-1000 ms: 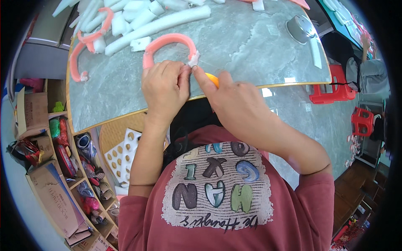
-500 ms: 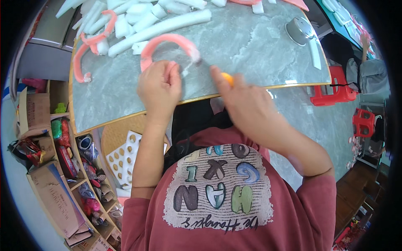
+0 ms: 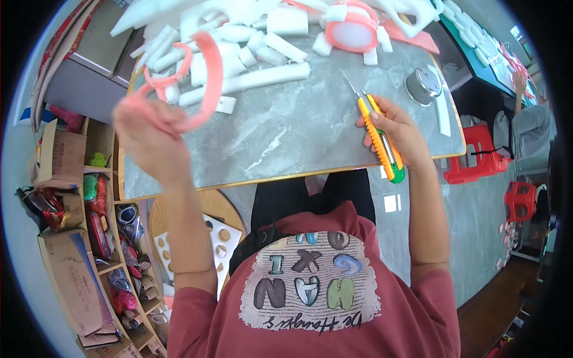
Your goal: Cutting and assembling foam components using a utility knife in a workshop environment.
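Note:
My left hand [image 3: 152, 140], somewhat blurred, is closed around one end of a curved pink foam strip [image 3: 213, 74]. The strip arches up over the table's left side. In my right hand [image 3: 397, 128] is a yellow-and-green utility knife [image 3: 379, 140], its thin blade out and pointing to the far left. Knife and strip are well apart. Beyond my left hand, another curved pink foam piece [image 3: 179, 68] lies against a heap of white foam offcuts [image 3: 245, 80].
A pink-rimmed foam piece [image 3: 352, 33] lies at the far side of the grey table [image 3: 280, 137]. A round metal tin [image 3: 422, 85] stands right of my knife. Red stools [image 3: 477, 155] are at the right; shelves [image 3: 113, 238] and a round wooden stool [image 3: 230, 206] at lower left.
My left hand has lifted the pink strip and carried it left. My right hand has drawn back to the right with the knife, away from the strip's end.

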Demonstrator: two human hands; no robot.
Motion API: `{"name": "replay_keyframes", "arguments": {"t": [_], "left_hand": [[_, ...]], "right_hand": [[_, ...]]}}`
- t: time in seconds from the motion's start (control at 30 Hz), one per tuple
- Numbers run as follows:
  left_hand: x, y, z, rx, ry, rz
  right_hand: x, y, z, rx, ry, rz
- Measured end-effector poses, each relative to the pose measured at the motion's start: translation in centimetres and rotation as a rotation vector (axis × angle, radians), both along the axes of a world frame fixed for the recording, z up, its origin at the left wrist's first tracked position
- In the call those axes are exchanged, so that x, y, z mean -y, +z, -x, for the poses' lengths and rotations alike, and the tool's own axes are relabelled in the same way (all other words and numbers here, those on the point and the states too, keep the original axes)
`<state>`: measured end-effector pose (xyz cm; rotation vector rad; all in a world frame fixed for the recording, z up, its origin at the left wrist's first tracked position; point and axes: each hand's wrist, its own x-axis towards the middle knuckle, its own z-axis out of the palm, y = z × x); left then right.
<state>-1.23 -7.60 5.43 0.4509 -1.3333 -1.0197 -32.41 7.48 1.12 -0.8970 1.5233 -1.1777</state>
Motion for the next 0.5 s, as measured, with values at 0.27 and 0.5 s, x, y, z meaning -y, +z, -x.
{"name": "replay_keyframes", "arguments": {"t": [0.27,0.5], "left_hand": [[16.4,5.4,-8.5,-0.499,-0.549,-0.544],[26.1,-3.8,-8.7,0.214,0.369,-0.540]], "right_hand": [[0.5,-1.6,0.5,0.245,0.001,0.209],[0.2,-2.2,0.7,0.268,-0.046,0.291]]}}
